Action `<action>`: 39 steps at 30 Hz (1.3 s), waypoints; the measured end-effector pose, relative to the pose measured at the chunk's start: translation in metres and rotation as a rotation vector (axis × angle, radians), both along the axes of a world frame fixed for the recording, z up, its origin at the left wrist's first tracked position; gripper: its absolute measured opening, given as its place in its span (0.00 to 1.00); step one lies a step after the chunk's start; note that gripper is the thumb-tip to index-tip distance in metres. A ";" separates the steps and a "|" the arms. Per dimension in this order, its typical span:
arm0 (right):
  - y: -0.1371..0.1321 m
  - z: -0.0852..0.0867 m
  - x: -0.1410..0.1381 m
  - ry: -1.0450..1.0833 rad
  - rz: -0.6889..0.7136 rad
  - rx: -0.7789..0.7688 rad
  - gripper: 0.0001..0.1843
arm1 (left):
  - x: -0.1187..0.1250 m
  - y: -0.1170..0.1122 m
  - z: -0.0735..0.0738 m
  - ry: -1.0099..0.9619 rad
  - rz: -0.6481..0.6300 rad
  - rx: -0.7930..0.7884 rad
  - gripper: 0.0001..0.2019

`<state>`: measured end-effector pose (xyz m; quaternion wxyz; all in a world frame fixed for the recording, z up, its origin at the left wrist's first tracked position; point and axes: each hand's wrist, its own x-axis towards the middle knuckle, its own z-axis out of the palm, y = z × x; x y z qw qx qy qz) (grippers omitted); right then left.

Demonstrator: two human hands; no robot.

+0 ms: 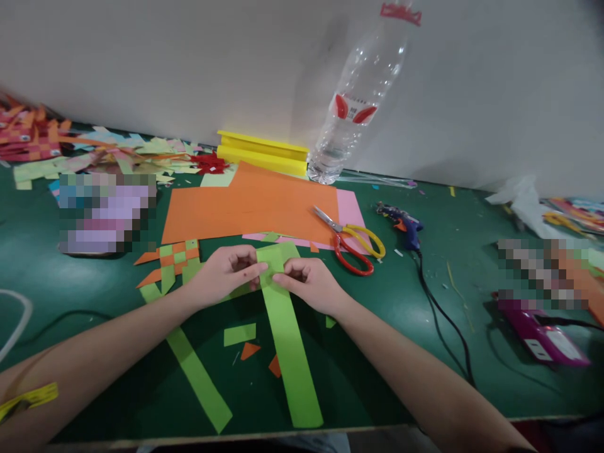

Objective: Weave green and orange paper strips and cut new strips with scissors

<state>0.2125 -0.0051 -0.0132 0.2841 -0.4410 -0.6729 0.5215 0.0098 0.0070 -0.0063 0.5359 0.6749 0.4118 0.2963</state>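
Note:
Both my hands meet over the green table and pinch folded green paper strips. My left hand is closed on the crossing of the strips, thumb pressed on the fold. My right hand is closed on the same fold from the right. One long green strip runs from the fold toward me. A second green strip slants toward the near left edge. A woven orange-and-green paper piece lies just left of my left hand.
An orange sheet over a pink sheet lies behind my hands, with red-and-yellow scissors on it. A clear plastic bottle, yellow paper stack, blue glue gun with black cord, paper scraps and a purple device surround them.

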 end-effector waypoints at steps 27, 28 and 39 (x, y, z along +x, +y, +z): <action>-0.001 -0.005 -0.002 0.060 -0.145 0.019 0.17 | 0.002 -0.002 0.003 0.195 -0.168 0.131 0.13; -0.001 -0.005 -0.002 0.058 -0.144 0.018 0.17 | 0.002 -0.002 0.002 0.197 -0.170 0.137 0.13; -0.002 -0.006 -0.003 0.104 -0.158 0.003 0.14 | 0.002 -0.001 0.003 0.258 -0.190 0.152 0.14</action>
